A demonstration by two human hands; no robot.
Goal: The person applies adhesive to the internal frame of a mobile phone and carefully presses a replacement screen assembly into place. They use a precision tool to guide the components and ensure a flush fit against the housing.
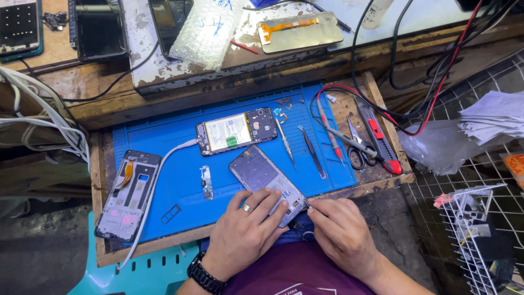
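A grey phone frame lies tilted on the blue repair mat near its front edge. My left hand, with a ring and a black wristwatch, rests flat on the frame's near end and holds it down. My right hand pinches at the frame's lower right corner; whether a small tool or part sits between the fingertips cannot be made out. An opened phone with its battery showing lies further back on the mat, a white cable plugged into its left end.
Another phone frame lies at the mat's left edge, a small circuit board beside it. A screwdriver, tweezers, scissors, a red cutter and red and black probe leads lie right. Wire racks stand right.
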